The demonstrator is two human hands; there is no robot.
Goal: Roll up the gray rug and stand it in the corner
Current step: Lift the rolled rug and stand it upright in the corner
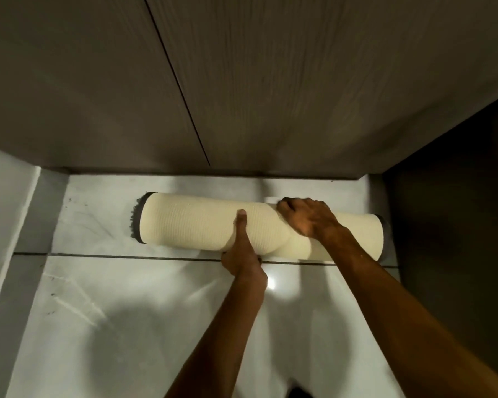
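The rug lies rolled into a horizontal tube on the pale floor, its cream backing outward and its gray pile showing at the left end. My left hand grips the roll from the near side at its middle, thumb pressed up over the top, denting it. Palm down, my right hand lies over the top of the roll to the right of middle, fingers curled over the far side. The roll's right end lies close to the dark wall.
A gray-brown wood-grain cabinet front rises just behind the roll, with a vertical seam. A dark wall or opening stands at the right. A white wall and gray skirting run along the left. Glossy floor tiles stretch toward me.
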